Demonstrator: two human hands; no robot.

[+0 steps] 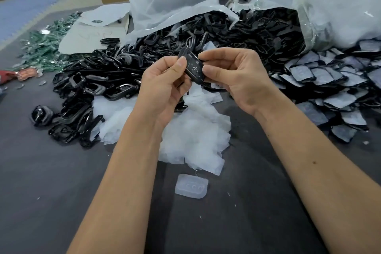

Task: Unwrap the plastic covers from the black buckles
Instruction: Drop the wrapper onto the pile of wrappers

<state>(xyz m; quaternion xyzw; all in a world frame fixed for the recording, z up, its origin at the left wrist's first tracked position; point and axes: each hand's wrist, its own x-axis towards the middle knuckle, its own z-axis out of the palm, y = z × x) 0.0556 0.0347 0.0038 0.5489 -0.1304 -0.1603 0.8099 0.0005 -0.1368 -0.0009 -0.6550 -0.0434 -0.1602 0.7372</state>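
Buckle (191, 66): being held in the air between both hands, above the table (51, 171) and just in front of the black heap; glossy black, small, printed face turned up.
Handling: judging it light and rigid, hard-shelled, likely slick where glossy; no worry about crushing, more about slipping.
Cover on it: hard to tell whether any thin film is clinging to the face; too clear to make out here.
Where to grip: pinching by the narrow side edges, leaving the face free for a fingernail at a corner.
Left hand (165, 82): palm turned inward, fingers curled, thumb and forefinger pinching the buckle's near-left edge.
Right hand (233, 72): fingers curled over, thumb and fingertips pinching the buckle's right end, wrist bent slightly down.
Forearms: both reaching forward, converging toward the middle, raised off the table.
Peeled covers (193, 130): lying in a soft, floppy, translucent white pile under the hands; one moulded cover (191, 186) lying apart, nearer the body.
Unwrapped heap (99, 80): spreading left and behind.
Covered buckles (334, 86): stacked at right, spilling from a big plastic bag (329, 0).
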